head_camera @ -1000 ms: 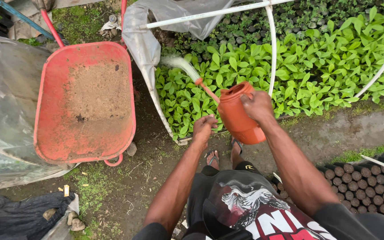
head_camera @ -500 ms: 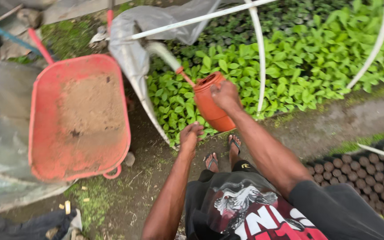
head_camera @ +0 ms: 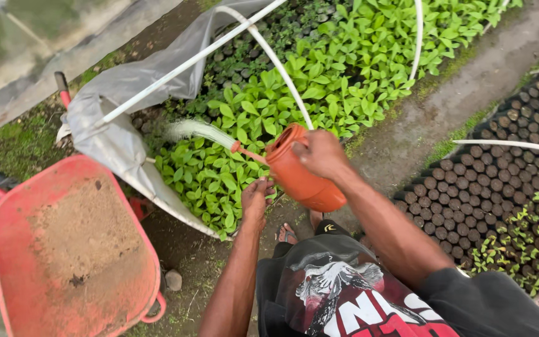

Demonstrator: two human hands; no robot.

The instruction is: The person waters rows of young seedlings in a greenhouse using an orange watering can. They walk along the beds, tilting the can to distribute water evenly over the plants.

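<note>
Now the orange watering can is gripped on top by the right hand and steadied below by the left hand, its spout pointed left over the near edge of the seedling bed.

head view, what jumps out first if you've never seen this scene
The orange watering can at centre, tilted and spraying water over the bed of bright green seedlings, with the right hand on its top and the left hand just below its spout. At lower left sits a red wheelbarrow holding sandy soil. White hoop pipes arch over the bed, and rows of dark nursery pots fill the right side.
</note>
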